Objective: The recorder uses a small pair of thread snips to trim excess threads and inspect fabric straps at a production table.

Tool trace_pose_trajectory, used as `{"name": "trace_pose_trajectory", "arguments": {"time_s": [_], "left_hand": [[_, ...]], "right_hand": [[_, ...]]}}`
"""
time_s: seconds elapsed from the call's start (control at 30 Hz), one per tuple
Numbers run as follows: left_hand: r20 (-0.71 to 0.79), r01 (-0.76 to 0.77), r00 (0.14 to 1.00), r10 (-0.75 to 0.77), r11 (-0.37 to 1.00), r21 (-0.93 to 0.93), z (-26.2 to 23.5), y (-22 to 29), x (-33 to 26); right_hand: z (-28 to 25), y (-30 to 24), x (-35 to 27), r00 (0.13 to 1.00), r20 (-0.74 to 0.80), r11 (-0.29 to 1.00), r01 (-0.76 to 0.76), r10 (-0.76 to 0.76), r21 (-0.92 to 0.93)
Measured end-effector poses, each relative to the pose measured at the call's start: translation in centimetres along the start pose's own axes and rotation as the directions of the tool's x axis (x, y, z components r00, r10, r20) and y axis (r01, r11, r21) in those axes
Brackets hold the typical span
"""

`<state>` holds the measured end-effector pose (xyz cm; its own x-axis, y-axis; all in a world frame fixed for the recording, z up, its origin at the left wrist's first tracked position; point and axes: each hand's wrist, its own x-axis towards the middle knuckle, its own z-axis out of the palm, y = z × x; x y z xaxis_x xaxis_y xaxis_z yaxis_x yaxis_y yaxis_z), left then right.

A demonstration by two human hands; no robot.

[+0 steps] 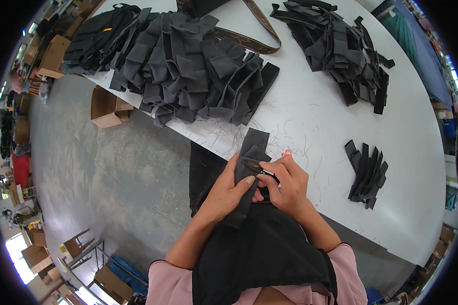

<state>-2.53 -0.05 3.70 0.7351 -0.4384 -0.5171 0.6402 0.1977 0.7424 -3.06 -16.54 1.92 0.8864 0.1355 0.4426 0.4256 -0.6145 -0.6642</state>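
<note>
My left hand (225,192) is closed around a dark grey folded fabric strip (257,139), thumb on top, just in front of the table edge. In my right hand (290,187) is a pair of small thread snips (253,165). Their dark blades lie against the strip beside my left thumb. A bit of coral-coloured cord or loop (286,152) shows behind my right hand; what it belongs to is hidden. Ahead of my hands rises a large heap of similar grey fabric pieces (183,66).
Loose thread ends litter the white table (320,132). A second pile of dark strips (341,51) lies far right, a smaller bundle (366,174) nearer. Black bags (94,43) and a patterned strap (262,23) sit at the back. A cardboard box (107,108) stands on the floor.
</note>
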Motion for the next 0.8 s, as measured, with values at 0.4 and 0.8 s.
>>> {"name": "trace_pose_trajectory", "arguments": {"time_s": [0.4, 0.8], "left_hand": [[-0.054, 0.009, 0.999, -0.007, 0.999, 0.043, -0.6, -1.3, 0.8], [-0.1, 0.028, 0.994, -0.037, 0.996, -0.09, -1.1, -3.3, -0.6]], "right_hand": [[-0.3, -0.5, -0.8, 0.936, -0.025, 0.871, -0.316, 0.35, 0.375], [2.4, -0.8, -3.1, 0.831, 0.28, 0.657, -0.553, 0.481, 0.513]]}}
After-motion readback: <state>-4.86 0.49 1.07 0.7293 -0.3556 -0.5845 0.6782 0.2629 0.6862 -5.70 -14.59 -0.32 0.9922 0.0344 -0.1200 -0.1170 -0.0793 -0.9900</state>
